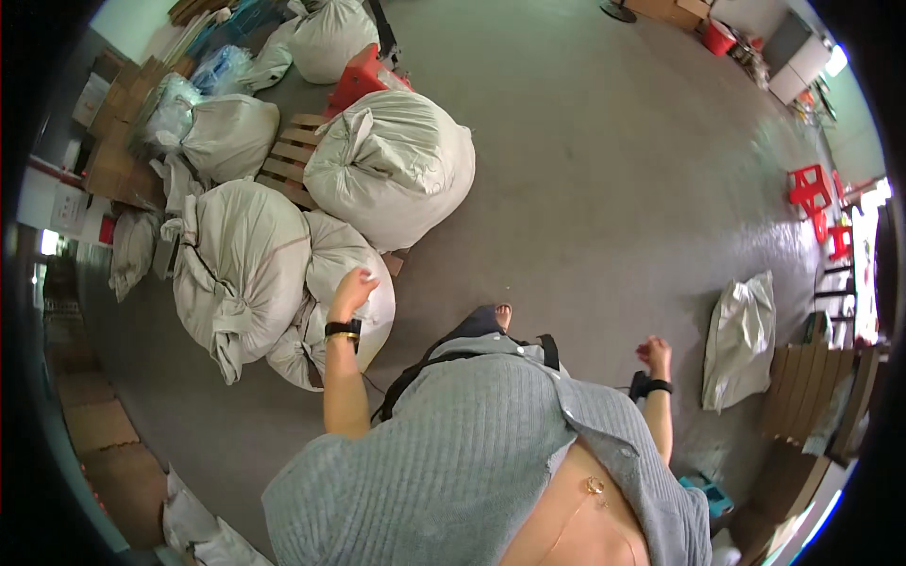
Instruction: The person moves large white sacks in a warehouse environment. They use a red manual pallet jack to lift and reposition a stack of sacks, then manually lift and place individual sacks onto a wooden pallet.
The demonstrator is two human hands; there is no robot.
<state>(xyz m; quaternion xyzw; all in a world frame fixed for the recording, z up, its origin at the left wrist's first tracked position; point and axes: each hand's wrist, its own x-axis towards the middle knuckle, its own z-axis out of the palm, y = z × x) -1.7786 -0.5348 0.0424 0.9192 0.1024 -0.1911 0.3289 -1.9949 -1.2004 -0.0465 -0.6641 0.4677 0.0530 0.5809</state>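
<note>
My left hand is held out in front of a stuffed white woven sack, its fingers loosely bent and apart with nothing between them. Whether it touches the sack I cannot tell. A black band and a gold bracelet circle that wrist. To the right, my right hand hangs away from my body with its fingers curled in, and I see nothing in it. A black band is on this wrist too. The nearest thing to it is a flat, pale woven sack lying on the floor.
Full tied sacks crowd the left, and a large one sits by a wooden pallet. Cardboard boxes stack along the left wall. Red stools and brown cartons stand at the right. Grey floor stretches ahead.
</note>
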